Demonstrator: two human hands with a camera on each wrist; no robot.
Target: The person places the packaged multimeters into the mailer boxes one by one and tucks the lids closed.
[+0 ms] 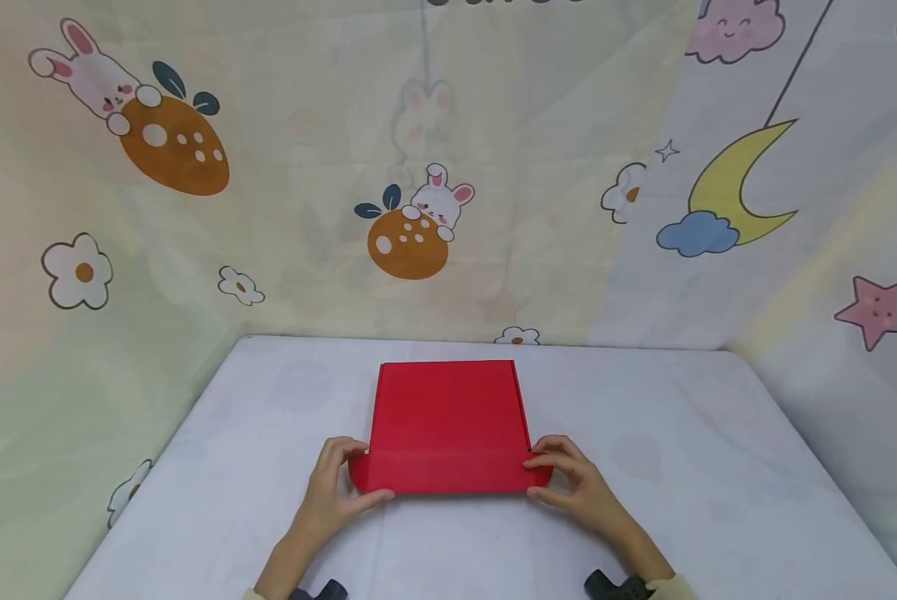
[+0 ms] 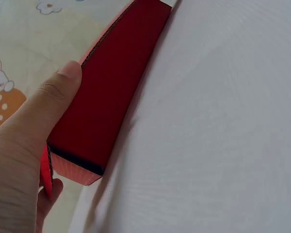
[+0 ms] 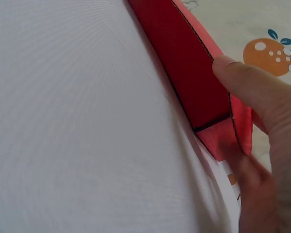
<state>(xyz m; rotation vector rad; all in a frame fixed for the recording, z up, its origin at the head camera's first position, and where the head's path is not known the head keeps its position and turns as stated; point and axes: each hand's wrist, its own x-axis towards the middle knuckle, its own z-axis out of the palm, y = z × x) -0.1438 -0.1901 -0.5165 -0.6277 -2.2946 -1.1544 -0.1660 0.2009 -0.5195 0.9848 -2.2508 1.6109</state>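
Observation:
A flat red cardboard box (image 1: 448, 408) lies on the white table, its lid down over the body and a front flap (image 1: 448, 473) sticking out towards the person. My left hand (image 1: 332, 487) holds the flap's left end, thumb at the front edge and fingers at the rounded side tab. On the opposite end, my right hand (image 1: 574, 485) grips the flap the same way. Below the flap, the wrist views show the box's dark red front wall (image 2: 104, 97). The left thumb (image 2: 63, 85) and right thumb (image 3: 233, 73) press at the flap's corrugated edge.
The white-covered table (image 1: 268, 417) extends around the box on all sides. Behind it hangs a cloth backdrop (image 1: 298, 167) printed with rabbits, flowers and a moon. Dark wrist straps show at the bottom edge of the head view.

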